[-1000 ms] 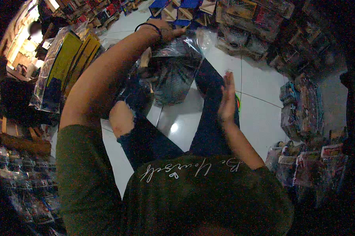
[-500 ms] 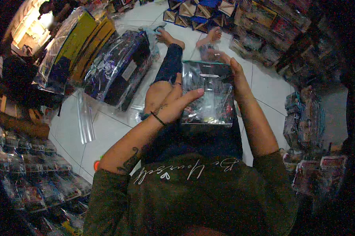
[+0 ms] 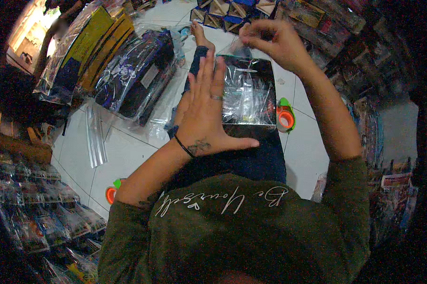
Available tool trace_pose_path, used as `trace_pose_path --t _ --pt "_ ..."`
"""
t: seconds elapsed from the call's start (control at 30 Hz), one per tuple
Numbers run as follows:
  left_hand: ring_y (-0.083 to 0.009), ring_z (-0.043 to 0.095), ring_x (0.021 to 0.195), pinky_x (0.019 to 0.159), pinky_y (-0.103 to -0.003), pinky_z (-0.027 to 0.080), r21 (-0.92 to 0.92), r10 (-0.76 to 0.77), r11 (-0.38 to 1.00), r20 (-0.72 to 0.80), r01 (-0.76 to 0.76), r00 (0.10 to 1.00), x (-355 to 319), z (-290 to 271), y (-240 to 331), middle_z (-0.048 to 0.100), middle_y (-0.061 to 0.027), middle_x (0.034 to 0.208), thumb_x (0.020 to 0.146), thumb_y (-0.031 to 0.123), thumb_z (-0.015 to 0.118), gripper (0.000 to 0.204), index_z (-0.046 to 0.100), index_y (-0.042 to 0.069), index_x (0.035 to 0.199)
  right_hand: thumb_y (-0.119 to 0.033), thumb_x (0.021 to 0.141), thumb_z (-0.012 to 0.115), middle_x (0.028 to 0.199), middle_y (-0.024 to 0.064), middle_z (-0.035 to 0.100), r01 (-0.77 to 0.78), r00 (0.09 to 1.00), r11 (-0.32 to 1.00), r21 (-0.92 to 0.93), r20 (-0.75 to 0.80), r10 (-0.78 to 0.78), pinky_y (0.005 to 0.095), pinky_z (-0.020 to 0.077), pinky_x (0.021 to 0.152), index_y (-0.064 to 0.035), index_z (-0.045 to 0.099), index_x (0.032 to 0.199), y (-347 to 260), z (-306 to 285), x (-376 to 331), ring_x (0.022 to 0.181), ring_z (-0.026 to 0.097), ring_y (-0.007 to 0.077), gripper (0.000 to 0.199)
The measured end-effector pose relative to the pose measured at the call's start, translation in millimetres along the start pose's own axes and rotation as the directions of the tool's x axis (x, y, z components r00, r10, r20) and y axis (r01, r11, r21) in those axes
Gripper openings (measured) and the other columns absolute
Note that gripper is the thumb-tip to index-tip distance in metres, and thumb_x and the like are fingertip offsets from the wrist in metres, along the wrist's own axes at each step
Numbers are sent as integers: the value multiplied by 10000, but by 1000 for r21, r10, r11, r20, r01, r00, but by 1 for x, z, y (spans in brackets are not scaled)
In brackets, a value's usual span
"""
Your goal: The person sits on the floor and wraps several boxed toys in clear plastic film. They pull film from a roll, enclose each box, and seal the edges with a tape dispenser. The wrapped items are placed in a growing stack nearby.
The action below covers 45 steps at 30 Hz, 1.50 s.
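A flat, dark, box-like pack in a clear plastic sleeve (image 3: pixel 249 92) lies across my lap, its shiny film catching the light. My left hand (image 3: pixel 201 113) is open at the pack's left edge, fingers stretched away from me and thumb held out to the right below the near edge. Beyond the far edge, my right hand (image 3: pixel 280 45) is raised with thumb and fingers pinched together. A thin clear flap (image 3: pixel 233 47) of the sleeve rises from the far edge to these fingertips; motion blurs them somewhat.
Orange-and-green tape dispensers lie on the tiled floor, one right of my leg (image 3: pixel 285 118) and one by my left elbow (image 3: pixel 111 194). Clear plastic strips (image 3: pixel 96 137) and large wrapped bundles (image 3: pixel 135 78) lie left. Stacked wrapped goods line both sides; blue-edged boxes (image 3: pixel 227 12) stand ahead.
My right hand has left the pack's right side and risen to its far edge, pinching the flap. My left hand has slid off the top and spread flat. The right tape dispenser has come into view.
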<state>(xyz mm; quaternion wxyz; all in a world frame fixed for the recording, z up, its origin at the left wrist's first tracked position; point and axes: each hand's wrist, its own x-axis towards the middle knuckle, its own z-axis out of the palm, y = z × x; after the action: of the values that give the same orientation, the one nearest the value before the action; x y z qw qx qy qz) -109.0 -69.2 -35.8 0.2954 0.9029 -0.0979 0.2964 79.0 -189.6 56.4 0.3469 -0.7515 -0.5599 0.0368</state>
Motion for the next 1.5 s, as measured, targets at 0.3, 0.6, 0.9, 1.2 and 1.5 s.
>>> trace_pose_path --t 0.3,0.6,0.9,1.2,1.5 --pt "-478 33 1362 1034 -657 40 270 2 963 -34 7 999 15 3 10 27 -309 1467 456 462 838 1374 -7 21 1446 -215 832 658 1144 74 631 67 977 960 273 179 -119 308 458 883 -83 621 1159 39 22 -10 1035 592 166 355" --pt "-357 170 1377 1083 -584 100 465 120 864 182 -193 976 26 -5 8 234 -221 1455 602 444 754 1072 213 3 1416 -230 868 560 1241 172 541 196 980 944 -265 75 -182 456 289 1071 1 594 1116 -29 61 -98 1225 451 340 340" --pt "-351 355 1295 1091 -426 243 546 114 817 161 -184 980 0 26 32 407 -235 1352 820 173 444 497 447 -79 1248 -458 724 718 1131 192 595 -844 513 465 -266 -651 560 394 427 935 20 507 1218 218 82 -226 1042 579 321 719" --pt "-372 411 1250 1077 -424 278 666 165 712 147 -221 975 -4 30 36 450 -250 1305 827 170 421 451 487 -78 1198 -257 749 656 928 121 642 -569 262 262 779 -130 956 344 498 656 -43 607 1033 344 136 -277 829 630 230 359" --pt "-358 438 1225 1068 -426 300 635 180 743 115 -212 977 -9 33 31 470 -245 1282 815 173 434 460 485 -80 1196 -27 745 537 1193 114 522 275 807 952 133 -570 -154 360 446 888 -54 458 1269 5 -26 -45 1085 531 247 531"
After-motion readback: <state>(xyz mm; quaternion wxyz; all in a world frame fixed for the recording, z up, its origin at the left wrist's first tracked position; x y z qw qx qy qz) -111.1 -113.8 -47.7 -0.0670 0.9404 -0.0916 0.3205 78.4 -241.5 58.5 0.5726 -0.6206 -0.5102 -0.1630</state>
